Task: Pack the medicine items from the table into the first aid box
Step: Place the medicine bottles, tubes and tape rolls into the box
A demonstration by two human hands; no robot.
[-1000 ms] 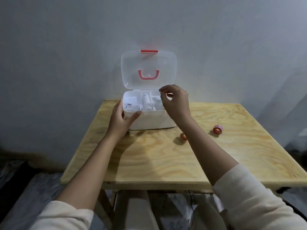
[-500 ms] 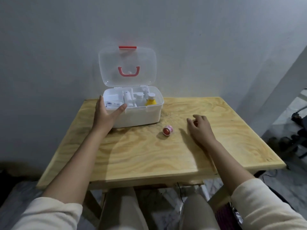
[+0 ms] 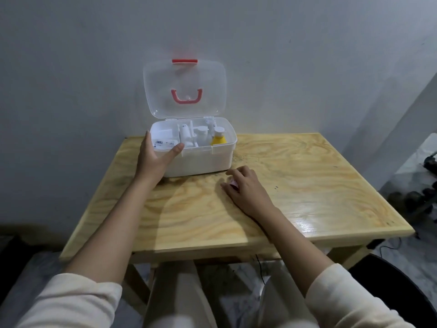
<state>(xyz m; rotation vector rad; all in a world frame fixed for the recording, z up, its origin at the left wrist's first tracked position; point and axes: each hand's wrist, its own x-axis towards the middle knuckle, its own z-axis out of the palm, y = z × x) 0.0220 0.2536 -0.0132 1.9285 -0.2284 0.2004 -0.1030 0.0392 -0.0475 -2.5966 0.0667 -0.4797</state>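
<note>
Two small round items lay loose on the table (image 3: 307, 176) a second earlier, while the right hand (image 3: 248, 188) hovered over the open first aid box (image 3: 201, 159). Half a second later that hand had dropped to the wood right of centre, with one red-capped piece lying apart to its left. By this moment the hand had shifted toward the middle of the frame, just below the box's lower right corner. It was cupped over a small pink item (image 3: 234, 183), thumb on one side and curled fingers on the other, so only a sliver of pink showed between them. That looked like a narrow pinch closing on the item, which was still down on the table and not yet lifted. The second loose piece could not be seen anywhere on the wood; whether it sat hidden in the same palm I could not tell. The left hand (image 3: 153, 159) had not moved. It was spread wide across the box's left front corner, fingers laid against the side wall and thumb along the front rim, bracing it rather than clasping. The clear lid (image 3: 184, 91) stood upright against the wall, and a yellow bottle (image 3: 218, 139) and several white containers already sat in the compartments. Judging by this, packing was nearly finished, and what remained was carrying this last small piece up and over the rim.
</note>
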